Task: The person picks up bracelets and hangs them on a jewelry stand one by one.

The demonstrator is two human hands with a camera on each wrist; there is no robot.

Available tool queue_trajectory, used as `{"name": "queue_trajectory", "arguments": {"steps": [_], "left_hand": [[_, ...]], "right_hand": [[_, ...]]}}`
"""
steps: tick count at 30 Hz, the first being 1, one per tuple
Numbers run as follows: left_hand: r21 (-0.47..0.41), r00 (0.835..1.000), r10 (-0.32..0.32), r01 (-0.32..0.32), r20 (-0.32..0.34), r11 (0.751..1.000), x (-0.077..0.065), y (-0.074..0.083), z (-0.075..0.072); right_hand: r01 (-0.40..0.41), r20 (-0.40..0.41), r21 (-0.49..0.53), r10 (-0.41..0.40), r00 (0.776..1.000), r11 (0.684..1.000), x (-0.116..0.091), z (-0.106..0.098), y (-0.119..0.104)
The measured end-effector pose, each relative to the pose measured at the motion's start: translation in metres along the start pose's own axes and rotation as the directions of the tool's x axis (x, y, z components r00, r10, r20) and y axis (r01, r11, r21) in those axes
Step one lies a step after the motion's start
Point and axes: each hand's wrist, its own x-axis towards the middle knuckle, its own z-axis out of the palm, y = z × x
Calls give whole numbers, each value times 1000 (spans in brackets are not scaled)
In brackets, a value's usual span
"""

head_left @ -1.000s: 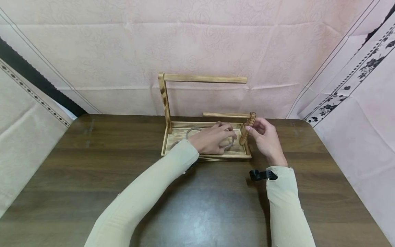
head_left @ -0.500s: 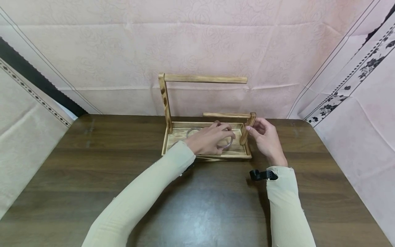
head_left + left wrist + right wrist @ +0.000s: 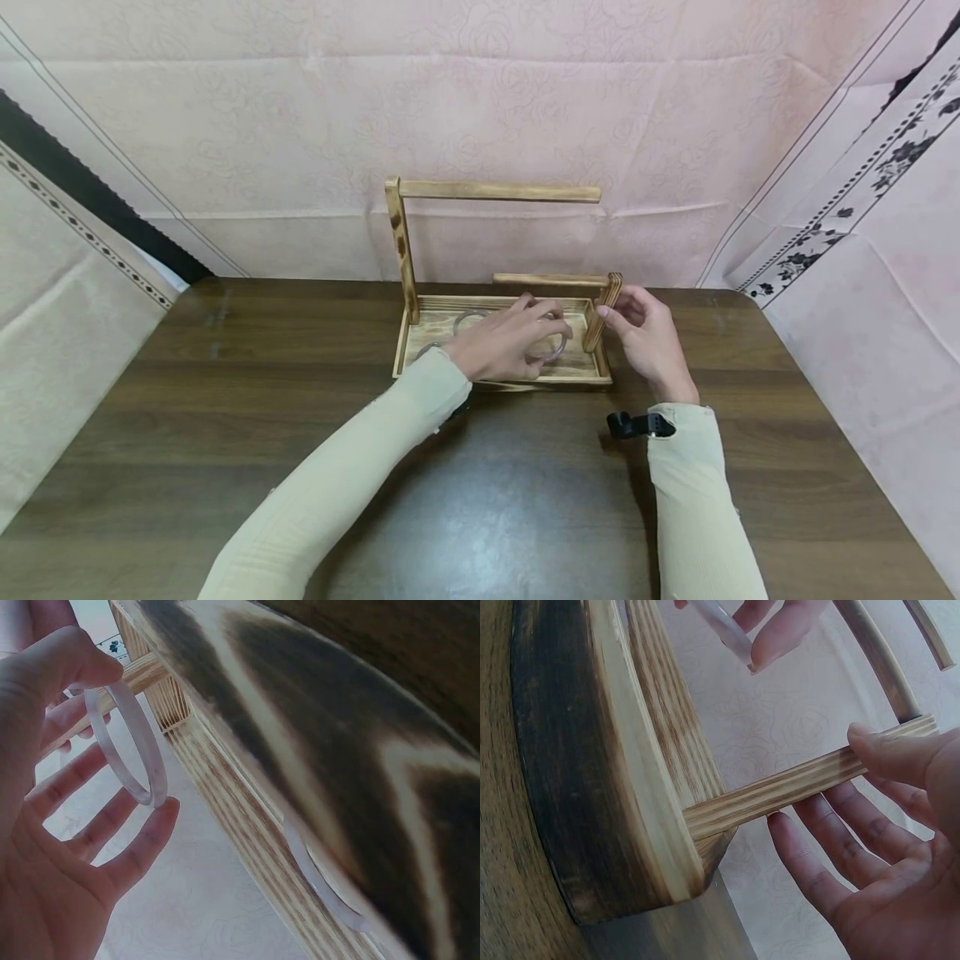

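Note:
My left hand reaches over the tray of a wooden jewellery stand. It pinches a pale translucent bangle between thumb and fingertips, and the ring stands tilted in the left wrist view. My right hand grips the stand's short right post, thumb on one side and fingers on the other. From that post's top a lower bar runs left to a free end. Two more bangles lie in the tray: one ring behind my left hand and another, partly hidden by the sleeve.
At the stand's left a tall post carries an upper bar with its free end pointing right. The stand is near the far edge of a brown wooden table. A pale patterned cloth hangs behind it.
My left hand has shifted slightly to the left with the bangle, and more of the ring by the sleeve shows. The right hand stays on the short post.

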Motion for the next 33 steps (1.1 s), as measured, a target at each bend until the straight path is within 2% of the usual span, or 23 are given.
{"name": "queue_trajectory", "arguments": {"steps": [4,14,33], "left_hand": [[-11,1000,0,0,-5,1000,-3,2,0],[-6,997,56,-57,-53,998,-8,0,4],[14,993,19,-17,-117,1000,-15,4,5]], "right_hand": [[2,2,18,-3,1000,1000,0,-1,0],[-1,6,16,1,1000,1000,0,0,2],[-21,17,16,21,1000,1000,-2,0,-3]]}}
